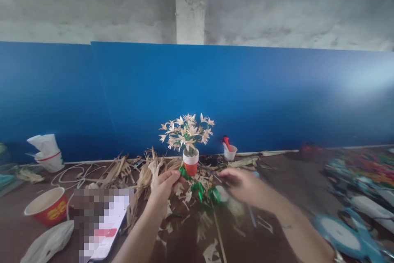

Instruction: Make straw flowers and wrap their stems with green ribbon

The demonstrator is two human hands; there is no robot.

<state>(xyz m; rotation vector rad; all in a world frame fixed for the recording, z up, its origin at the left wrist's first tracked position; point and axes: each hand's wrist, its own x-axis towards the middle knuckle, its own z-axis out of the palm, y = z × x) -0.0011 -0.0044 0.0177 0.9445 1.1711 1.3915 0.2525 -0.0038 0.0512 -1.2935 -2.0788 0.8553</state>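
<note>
The green foil (pixel 184 173) starts at the fingertips of the left hand (pixel 166 180) and shows as 3 patches, the line of them running right and slightly towards the near side, across the gap between the 2 hands. Its far-left end is touching the left hand; the rightmost patch lies near the right hand (pixel 238 181), just left of it and nearer the viewer. Whether the 3 patches make 1 strand or separate pieces, I cannot tell.

The left hand pinches the foil between thumb and fingers. The right hand is blurred, its fingers curled in; a thin dark item (pixel 212 170) reaches its fingertips from the far left, but I cannot tell whether it is gripped.

Counted: 1 flower bunch (pixel 188 131), pale and many-headed, upright in 1 red-and-white pot (pixel 191 164) on the far side, between the hands. To its right, 1 white tub (pixel 230 154) holds 1 red-handled tool (pixel 227 143). On the left are 1 red bowl (pixel 52 210), 1 white cup (pixel 51 162) with paper in it, and 1 phone (pixel 112 224). On the near right lies 1 blue tape dispenser (pixel 337 234), as it looks. Dry husks (pixel 146 179) and pale scraps (pixel 212 251) litter the surface (pixel 295 177), too many to count.
</note>
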